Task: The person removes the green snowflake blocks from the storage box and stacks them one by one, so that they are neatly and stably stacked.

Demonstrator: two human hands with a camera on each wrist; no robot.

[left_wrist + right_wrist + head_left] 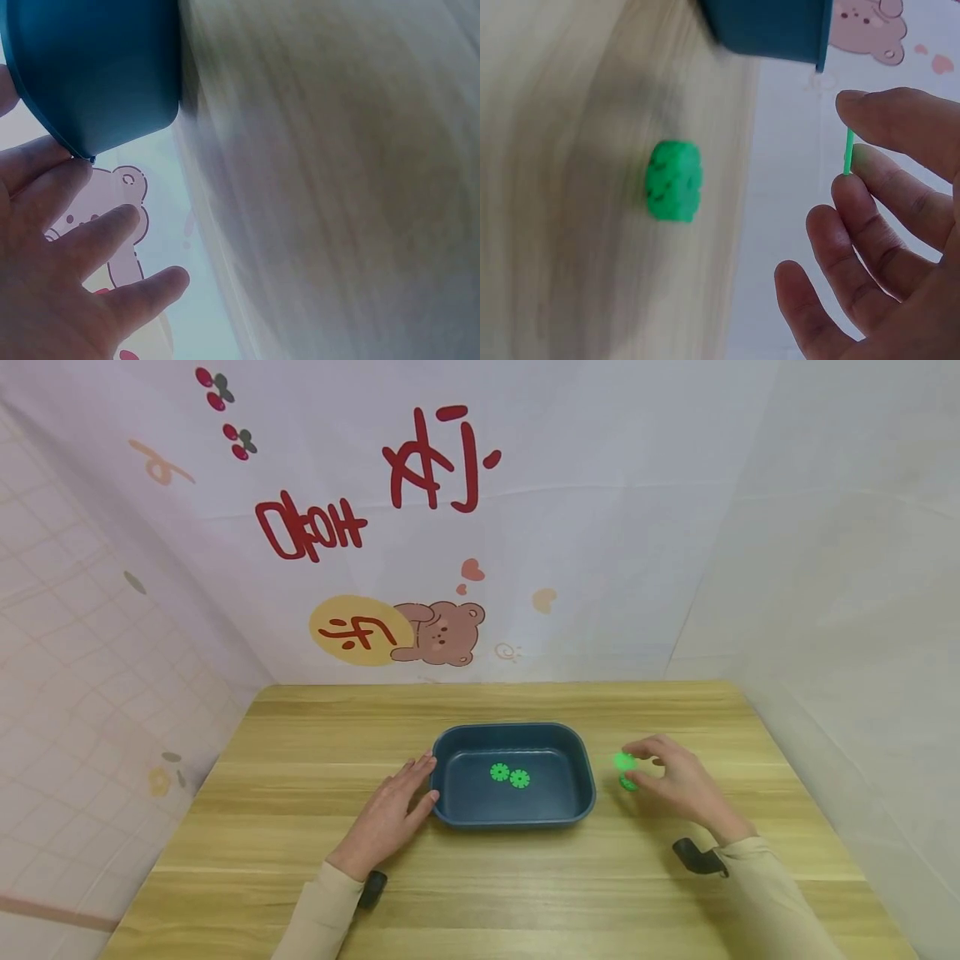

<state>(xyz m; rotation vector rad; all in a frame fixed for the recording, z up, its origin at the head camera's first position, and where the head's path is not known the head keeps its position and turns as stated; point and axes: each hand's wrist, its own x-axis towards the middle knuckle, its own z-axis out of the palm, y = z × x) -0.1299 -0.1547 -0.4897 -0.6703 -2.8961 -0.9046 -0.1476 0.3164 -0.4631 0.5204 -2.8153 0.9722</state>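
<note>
A dark blue rectangular tray point(512, 817) stands on the table, with two green notched discs point(519, 779) lying side by side on its floor. At the tray's left end my left hand point(388, 818) touches the rim with fingers mostly straight; the left wrist view shows the fingertips against the tray wall point(97, 75). To the right of the tray, my right hand point(678, 781) pinches a thin green disc point(848, 152) between thumb and fingers. Below that hand, a short stack of green discs point(674, 181) sits on the wood, blurred in the right wrist view.
The wooden table point(517, 893) meets a white cloth backdrop point(600, 568) printed with red characters and a bear point(446, 635). More cloth hangs at both sides. Black wrist mounts point(697, 857) stick out from both sleeves.
</note>
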